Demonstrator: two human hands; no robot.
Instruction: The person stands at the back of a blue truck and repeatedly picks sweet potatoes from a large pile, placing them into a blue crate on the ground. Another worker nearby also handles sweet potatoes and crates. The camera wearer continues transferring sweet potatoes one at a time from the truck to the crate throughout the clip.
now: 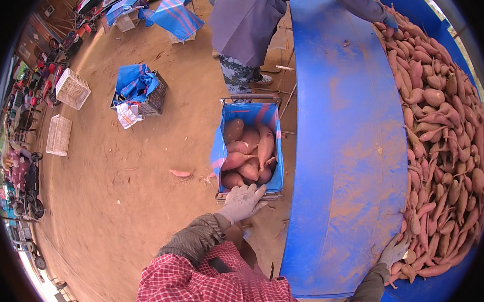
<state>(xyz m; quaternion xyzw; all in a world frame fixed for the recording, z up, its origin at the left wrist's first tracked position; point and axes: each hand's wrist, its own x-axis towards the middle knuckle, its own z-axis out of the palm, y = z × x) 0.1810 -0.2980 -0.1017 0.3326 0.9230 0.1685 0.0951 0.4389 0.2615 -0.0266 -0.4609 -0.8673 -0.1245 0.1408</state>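
Observation:
My left hand [241,201] wears a pale glove and rests, fingers spread, on the near rim of a crate lined with a blue woven bag [274,176]. Inside the liner lie several large sweet potatoes [249,170]. To the right, my right hand [394,250], also gloved, reaches the lower left edge of a big heap of sweet potatoes [443,122]. A sweet potato with a pale broken end [410,257] lies by its fingertips; whether the fingers grip anything is unclear. A soil-dusted blue sheet [347,146] covers the surface between crate and heap.
Across the crate stands a co-worker [248,25], one gloved hand [390,21] at the heap. A dark crate with blue bags [138,88] and two pale crates [72,88] sit on the dirt floor. One loose sweet potato [180,173] lies left. Carts and wheels line the far left.

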